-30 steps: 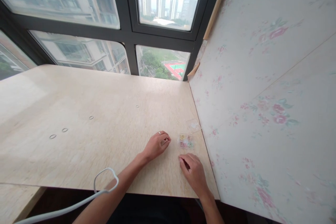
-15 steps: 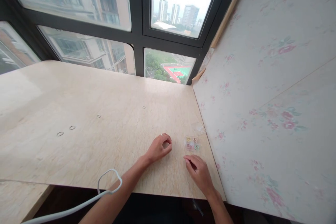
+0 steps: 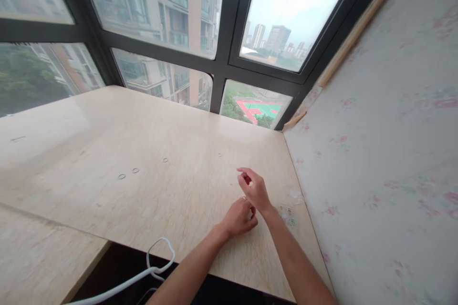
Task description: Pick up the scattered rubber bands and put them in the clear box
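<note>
My right hand point(image 3: 252, 188) reaches forward over the table, its wrist crossing above my left hand. Its index finger and thumb tips stand apart, with nothing visible between them. A tiny speck point(image 3: 231, 184) lies on the surface just left of it. My left hand point(image 3: 240, 218) rests on the table with fingers curled toward the thumb; whatever they hold, if anything, is hidden. Beside my right forearm sits a small clear plastic box point(image 3: 292, 215) of coloured coils or rings, partly covered by the arm. Behind it lies a clear plastic piece point(image 3: 295, 194).
Thin rings lie spaced over the marbled table point(image 3: 193, 186): a larger ring point(image 3: 122, 177), another ring point(image 3: 135, 170), a smaller one point(image 3: 165, 159) and a tiny one point(image 3: 219, 155). A white cable point(image 3: 118, 288) loops at the front edge. The flowered wall point(image 3: 379, 162) bounds the right side.
My right hand has moved from beside the box forward and left, across my left hand, and its pinch has opened. My left hand stays curled. The view has turned left.
</note>
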The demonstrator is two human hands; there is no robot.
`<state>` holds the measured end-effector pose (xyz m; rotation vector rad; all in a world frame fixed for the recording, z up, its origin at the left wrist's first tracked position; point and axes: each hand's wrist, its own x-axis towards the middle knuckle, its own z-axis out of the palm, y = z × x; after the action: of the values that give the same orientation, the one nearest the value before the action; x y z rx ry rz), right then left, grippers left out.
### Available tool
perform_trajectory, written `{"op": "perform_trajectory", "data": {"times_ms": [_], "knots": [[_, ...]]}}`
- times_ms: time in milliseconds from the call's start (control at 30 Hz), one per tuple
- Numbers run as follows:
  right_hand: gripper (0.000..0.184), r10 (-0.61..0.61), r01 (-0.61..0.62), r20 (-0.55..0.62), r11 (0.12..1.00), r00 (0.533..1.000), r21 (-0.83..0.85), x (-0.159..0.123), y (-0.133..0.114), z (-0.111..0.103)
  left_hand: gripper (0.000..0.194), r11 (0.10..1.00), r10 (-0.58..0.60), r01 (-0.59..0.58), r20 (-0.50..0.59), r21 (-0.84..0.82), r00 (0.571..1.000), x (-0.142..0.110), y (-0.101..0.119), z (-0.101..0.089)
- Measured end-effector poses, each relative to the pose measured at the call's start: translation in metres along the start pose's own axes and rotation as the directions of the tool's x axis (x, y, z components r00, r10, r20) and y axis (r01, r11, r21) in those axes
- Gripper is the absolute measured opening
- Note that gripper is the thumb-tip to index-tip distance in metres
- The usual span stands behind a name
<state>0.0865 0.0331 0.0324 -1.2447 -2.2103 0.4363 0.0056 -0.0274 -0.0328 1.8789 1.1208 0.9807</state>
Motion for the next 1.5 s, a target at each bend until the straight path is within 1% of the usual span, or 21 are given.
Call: {"op": "perform_trajectory", "data": {"times_ms": [133, 200, 233, 300, 367, 433, 533, 667, 800, 900, 967, 1000, 1067, 1133, 1233, 1367, 1500], "knots": [[0.040, 0.028, -0.013, 0.120, 0.992, 0.992, -0.126, 0.068, 0.007, 0.041, 0.016, 0.999, 0.029, -0.028, -0.034, 0.039, 0.999, 0.001, -0.001, -0.002], [0.043, 0.046, -0.007, 0.184, 0.977, 0.982, -0.211, 0.093, 0.010, 0.058, 0.018, 0.999, 0.028, -0.027, -0.036, 0.026, 0.999, 0.001, -0.001, -0.003], [0.041, 0.048, 0.009, 0.219, 0.968, 0.975, -0.252, 0.102, 0.011, 0.065, 0.019, 1.000, 0.021, -0.020, -0.036, 0.014, 0.999, 0.001, -0.001, -0.003], [0.034, 0.041, 0.058, 0.292, 0.945, 0.955, -0.322, 0.115, 0.011, 0.076, 0.019, 1.000, 0.001, -0.001, -0.038, -0.013, 0.999, 0.000, -0.002, -0.004], [0.028, 0.031, 0.113, 0.360, 0.920, 0.933, -0.375, 0.123, 0.009, 0.081, 0.018, 0.999, -0.025, 0.024, -0.043, -0.031, 0.999, -0.001, -0.003, -0.004], [0.028, 0.035, 0.155, 0.416, 0.896, 0.909, -0.416, 0.126, 0.007, 0.082, 0.018, 0.998, -0.047, 0.045, -0.055, -0.031, 0.997, -0.002, -0.005, -0.003], [0.028, 0.066, 0.181, 0.476, 0.872, 0.877, -0.455, 0.126, 0.005, 0.078, 0.016, 0.998, -0.062, 0.059, -0.074, -0.031, 0.995, -0.003, -0.008, -0.001], [0.029, 0.124, 0.145, 0.510, 0.878, 0.851, -0.456, 0.117, 0.008, 0.068, 0.017, 0.997, -0.068, 0.065, -0.083, -0.036, 0.994, -0.003, -0.010, 0.001], [0.029, 0.184, 0.030, 0.515, 0.924, 0.837, -0.380, 0.101, 0.013, 0.056, 0.018, 0.997, -0.062, 0.058, -0.095, -0.040, 0.994, -0.002, -0.009, 0.001], [0.022, 0.194, -0.082, 0.506, 0.969, 0.840, -0.235, 0.085, 0.016, 0.045, 0.018, 0.997, -0.061, 0.055, -0.107, -0.053, 0.992, -0.002, -0.010, 0.001], [0.018, 0.178, -0.158, 0.498, 0.984, 0.849, -0.083, 0.073, 0.018, 0.037, 0.019, 0.996, -0.060, 0.053, -0.117, -0.069, 0.991, -0.002, -0.010, 0.001], [0.020, 0.165, -0.193, 0.493, 0.981, 0.854, 0.005, 0.066, 0.019, 0.033, 0.019, 0.996, -0.061, 0.051, -0.123, -0.077, 0.991, -0.002, -0.010, 0.001], [0.026, 0.138, -0.251, 0.479, 0.951, 0.867, 0.181, 0.053, 0.020, 0.023, 0.019, 0.994, -0.069, 0.058, -0.129, -0.089, 0.989, -0.002, -0.010, 0.001], [0.028, 0.113, -0.286, 0.453, 0.899, 0.884, 0.333, 0.038, 0.021, 0.011, 0.019, 0.992, -0.085, 0.073, -0.123, -0.099, 0.989, -0.002, -0.009, 0.000], [0.030, 0.097, -0.309, 0.406, 0.811, 0.909, 0.497, 0.015, 0.025, -0.006, 0.019, 0.989, -0.103, 0.091, -0.110, -0.115, 0.989, -0.002, -0.009, 0.000], [0.037, 0.126, -0.333, 0.357, 0.719, 0.925, 0.610, -0.012, 0.033, -0.017, 0.019, 0.991, -0.095, 0.082, -0.127, -0.106, 0.987, -0.002, -0.010, 0.001], [0.045, 0.180, -0.340, 0.301, 0.677, 0.937, 0.653, -0.034, 0.038, -0.016, 0.017, 0.993, -0.086, 0.073, -0.156, -0.092, 0.984, -0.002, -0.011, 0.002]]}}
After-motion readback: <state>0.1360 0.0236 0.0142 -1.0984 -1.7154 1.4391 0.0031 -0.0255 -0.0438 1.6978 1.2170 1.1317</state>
